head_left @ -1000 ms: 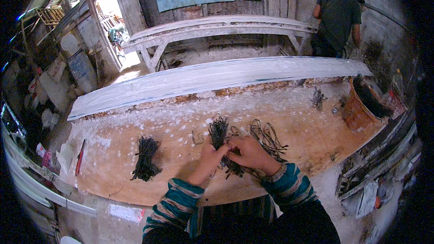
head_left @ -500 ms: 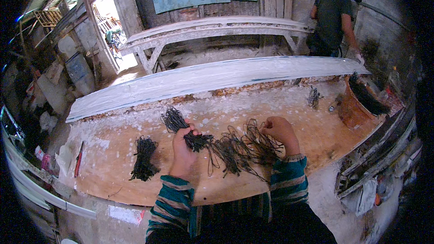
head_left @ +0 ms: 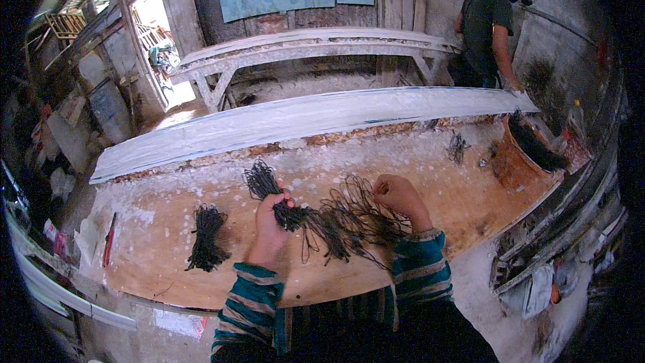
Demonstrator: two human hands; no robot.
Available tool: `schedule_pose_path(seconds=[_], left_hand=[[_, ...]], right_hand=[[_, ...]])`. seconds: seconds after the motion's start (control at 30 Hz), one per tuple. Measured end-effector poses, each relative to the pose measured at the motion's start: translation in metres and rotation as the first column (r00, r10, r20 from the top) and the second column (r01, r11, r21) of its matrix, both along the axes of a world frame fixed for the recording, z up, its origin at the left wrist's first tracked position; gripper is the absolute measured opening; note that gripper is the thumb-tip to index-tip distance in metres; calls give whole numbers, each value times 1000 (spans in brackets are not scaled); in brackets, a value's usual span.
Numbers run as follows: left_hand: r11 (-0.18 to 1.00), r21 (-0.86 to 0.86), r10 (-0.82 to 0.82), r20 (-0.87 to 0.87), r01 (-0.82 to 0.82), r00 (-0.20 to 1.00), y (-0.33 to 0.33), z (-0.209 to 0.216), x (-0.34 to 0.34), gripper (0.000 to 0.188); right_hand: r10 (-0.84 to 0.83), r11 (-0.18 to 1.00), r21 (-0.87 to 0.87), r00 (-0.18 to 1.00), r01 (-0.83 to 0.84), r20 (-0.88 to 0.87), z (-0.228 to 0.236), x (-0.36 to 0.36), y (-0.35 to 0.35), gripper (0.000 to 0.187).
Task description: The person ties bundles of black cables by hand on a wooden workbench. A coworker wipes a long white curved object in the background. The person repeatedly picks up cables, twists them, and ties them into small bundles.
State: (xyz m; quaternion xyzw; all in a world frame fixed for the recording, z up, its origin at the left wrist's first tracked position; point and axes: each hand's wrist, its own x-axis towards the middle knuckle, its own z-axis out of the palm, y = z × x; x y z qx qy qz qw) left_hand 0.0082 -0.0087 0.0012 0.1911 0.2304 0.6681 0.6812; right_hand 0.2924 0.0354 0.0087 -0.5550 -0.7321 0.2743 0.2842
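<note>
My left hand (head_left: 269, 228) is closed around a bundle of black cord loops (head_left: 259, 179), whose looped ends stick out above the thumb. Between my hands lies a loose, tangled heap of the same looped cords (head_left: 336, 228), touching the bundle's lower end. At the heap's upper right edge, my right hand (head_left: 404, 200) pinches a thin black cord loop between thumb and fingertips; the fingertips partly hide it. Left of my left hand, a separate gathered bundle of black cord loops (head_left: 207, 238) rests on the wooden tabletop (head_left: 161, 282).
A smaller cord bunch (head_left: 458, 148) lies farther right, near an orange-brown bucket (head_left: 514, 161) holding dark strands. A red-handled tool (head_left: 109, 245) is at the left edge. A long white board (head_left: 302, 121) borders the table's far side. Beyond it, another person (head_left: 489, 33) touches its right end.
My view has shifted slightly, moving the whole scene a little left. My right hand stays pinched by the heap, and my left hand keeps its bundle. The other person's hand has lowered onto the board.
</note>
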Motion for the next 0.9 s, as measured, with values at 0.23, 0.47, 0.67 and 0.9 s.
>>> schedule_pose_path(seconds=[0.23, 0.47, 0.67, 0.9], left_hand=[[990, 34, -133, -130, 138, 983, -3, -6, 15, 28], [978, -65, -208, -199, 199, 958, -9, -1, 24, 23], [982, -56, -189, -238, 181, 953, -14, 2, 27, 20], [986, 30, -149, -257, 162, 955, -17, -3, 30, 27]], right_hand=[[104, 994, 18, 856, -110, -507, 11, -17, -5, 14], [244, 954, -19, 814, -298, -527, 34, -64, -17, 12], [263, 940, 15, 698, -340, -666, 43, -115, -28, 8], [167, 941, -43, 574, -335, -802, 23, -118, -28, 6]])
